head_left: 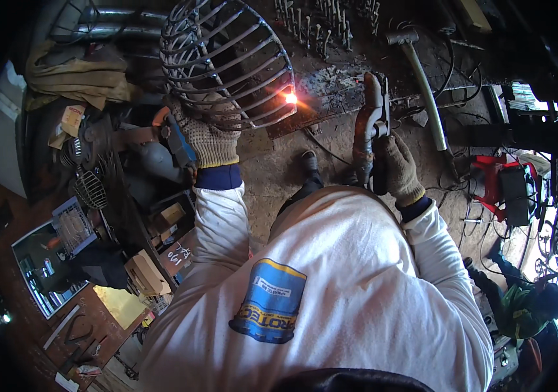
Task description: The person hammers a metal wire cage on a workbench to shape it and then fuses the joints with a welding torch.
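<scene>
My left hand (210,134), in a knit glove, is closed on the lower rim of a rounded metal-rod cage (226,62). Its fingers are partly hidden behind the rods. On the cage's right edge, a spot glows bright orange-white over the bench edge. To the right, my gloved right hand (401,166) is closed around the grip of a worn, rust-brown hand tool (368,130) with a long curved body. What kind of tool it is I cannot make out. Its upper end rests near the bench edge, apart from the cage.
A long-handled hammer (422,85) lies across the dark workbench (351,81), where several upright metal pegs (318,26) stand at the back. Brown cloth (79,75) and smaller wire cages (92,189) are at left. A red stool (488,186) and another person (521,307) are at right.
</scene>
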Demonstrator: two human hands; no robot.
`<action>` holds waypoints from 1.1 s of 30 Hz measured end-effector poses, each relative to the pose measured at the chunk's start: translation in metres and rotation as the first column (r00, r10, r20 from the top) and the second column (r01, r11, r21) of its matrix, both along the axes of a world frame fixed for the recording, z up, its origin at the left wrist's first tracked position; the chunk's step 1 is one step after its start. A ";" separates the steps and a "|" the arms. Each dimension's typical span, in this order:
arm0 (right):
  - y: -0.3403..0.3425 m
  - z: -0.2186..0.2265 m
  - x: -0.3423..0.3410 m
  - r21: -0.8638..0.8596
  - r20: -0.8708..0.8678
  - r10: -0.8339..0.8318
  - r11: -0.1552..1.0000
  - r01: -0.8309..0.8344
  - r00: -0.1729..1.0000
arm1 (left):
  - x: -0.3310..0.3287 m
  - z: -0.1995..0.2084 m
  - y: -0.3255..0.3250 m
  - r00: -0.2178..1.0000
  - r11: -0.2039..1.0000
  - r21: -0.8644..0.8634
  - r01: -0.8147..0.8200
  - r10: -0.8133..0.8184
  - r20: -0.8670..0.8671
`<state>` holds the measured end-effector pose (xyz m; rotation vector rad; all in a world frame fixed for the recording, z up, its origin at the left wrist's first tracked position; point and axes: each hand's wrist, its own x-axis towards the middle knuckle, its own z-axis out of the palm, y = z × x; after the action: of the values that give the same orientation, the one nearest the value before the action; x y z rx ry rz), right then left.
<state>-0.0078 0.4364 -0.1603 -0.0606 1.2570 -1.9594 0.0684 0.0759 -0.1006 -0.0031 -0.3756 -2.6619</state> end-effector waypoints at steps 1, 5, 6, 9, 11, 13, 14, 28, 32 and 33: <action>-0.001 0.004 0.002 -0.016 0.013 -0.022 1.000 0.023 1.000 | 0.000 0.003 0.000 1.000 1.000 0.001 0.008 -0.008 0.009; -0.009 0.021 0.006 0.000 0.022 -0.117 0.993 0.117 0.993 | -0.004 0.008 -0.007 0.999 0.999 -0.038 0.033 -0.034 -0.002; -0.007 0.020 0.006 -0.005 0.019 -0.124 0.992 0.124 0.992 | -0.007 0.009 -0.008 0.999 0.998 -0.052 0.038 -0.039 -0.006; 0.000 0.011 0.006 -0.037 0.002 -0.118 0.992 0.118 0.993 | -0.008 0.016 -0.010 0.996 0.996 -0.024 0.085 -0.085 -0.029; 0.004 0.010 0.007 -0.001 -0.005 -0.138 0.990 0.138 0.990 | -0.009 0.020 -0.011 0.991 0.983 -0.151 0.106 -0.092 0.097; 0.009 0.012 0.008 0.028 -0.033 -0.142 0.989 0.143 0.989 | -0.024 0.043 0.006 0.970 0.984 -0.175 -0.007 0.050 0.239; 0.010 0.013 0.008 0.061 -0.056 -0.144 0.987 0.148 0.988 | -0.032 0.052 0.016 0.907 0.971 -0.210 -0.116 0.189 0.376; 0.027 0.002 0.013 0.075 -0.055 -0.318 0.944 0.322 0.946 | -0.066 0.053 0.029 0.905 0.955 -0.296 0.020 0.109 0.410; 0.031 0.008 0.012 0.143 -0.096 -0.338 0.926 0.349 0.936 | -0.064 0.043 0.012 0.924 0.921 -0.386 0.055 0.100 0.370; 0.032 0.006 0.012 0.135 -0.102 -0.348 0.923 0.360 0.932 | -0.065 0.048 0.012 0.929 0.917 -0.391 0.077 0.077 0.363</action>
<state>0.0044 0.4686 -0.1543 0.1835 1.5502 -2.1734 0.0031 0.0881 -0.0528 0.3806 -1.0395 -2.5282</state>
